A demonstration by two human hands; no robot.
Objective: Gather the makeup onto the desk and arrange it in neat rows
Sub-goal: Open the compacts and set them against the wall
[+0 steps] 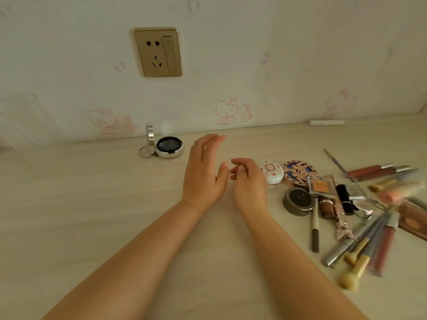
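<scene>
While piled — brushes (360, 255) diag., heads near.

Two bare forearms are seen, with no sleeves worn up to the frame's near edge. The left hand (203, 174) and right hand (248, 181) look free of rings, though blur leaves that uncertain.

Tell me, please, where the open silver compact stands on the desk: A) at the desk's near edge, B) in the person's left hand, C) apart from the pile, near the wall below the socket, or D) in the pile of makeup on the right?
C: the open silver compact stands alone by the wall, lid upright, left of both hands and far from the pile of makeup.
</scene>
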